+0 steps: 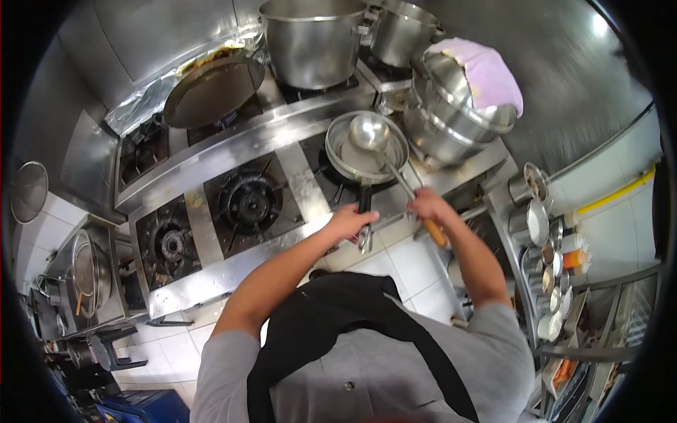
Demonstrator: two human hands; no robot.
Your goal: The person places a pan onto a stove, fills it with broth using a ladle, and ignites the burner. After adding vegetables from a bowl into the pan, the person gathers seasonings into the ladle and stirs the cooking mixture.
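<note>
A frying pan [334, 162] sits over the front right burner, with a metal bowl-like rim showing inside it. My left hand [348, 224] is closed around its black handle [364, 198], and the handle's metal end pokes out below my fingers. Gripped in my right hand [428, 205] is a long ladle [369, 132] with a wooden handle end [434, 233]. The ladle's round bowl is over the pan, and its shaft slants down to the right. What lies in the pan is partly hidden by the ladle.
Two bare burners [252, 202] are left of the pan. Behind stand a large stockpot [310, 49], a smaller pot [402, 35] and a tilted wide pan [215, 92]. Stacked pots [441, 127] under a pink cloth [486, 70] stand right. Several small containers [537, 220] line the right side.
</note>
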